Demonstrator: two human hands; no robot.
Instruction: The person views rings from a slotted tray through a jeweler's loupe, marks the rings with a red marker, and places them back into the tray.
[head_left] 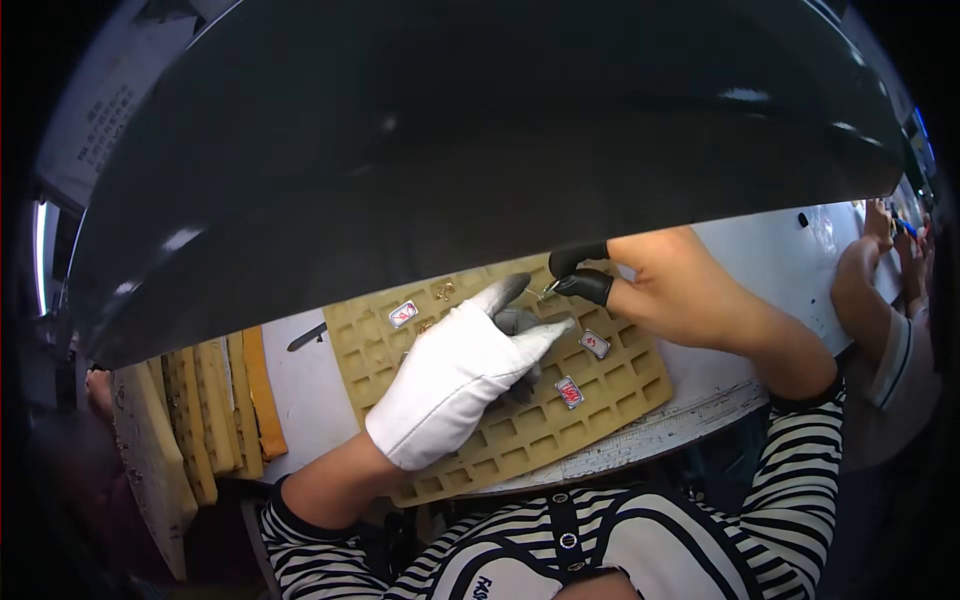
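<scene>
White worktop [705, 368] runs beneath a dark, glossy panel [480, 150] that fills the top of my head view. On my feed, the right hand [670, 285] has black covers on its thumb and index; a small, slim, silvery metal piece [546, 291] shines at the thumb's tip, but I cannot tell whether the two clamp it. Facing them, the left hand [455, 365] wears a white glove with grey on the fingers; its index reaches close to the metal piece, its thumb is held away, and I cannot tell whether any of them grips something. Below the right fingertips lie a bordered tag [594, 344] and a redder tag [568, 391], their marks too small for me to read. Left of the gloved fingers are a third tag [403, 314] and gold-coloured bits [445, 291]. Under all the fingers spreads a tan tray [625, 392] with square recesses. Nearer the wearer, the bib [500, 570] shows "FAS". Farther left of the fingers I see a dark blade-like tool [306, 337], stacked trays [205, 410] and a sign [105, 120] with blurred characters; well to their right, another person's arm [862, 285].
</scene>
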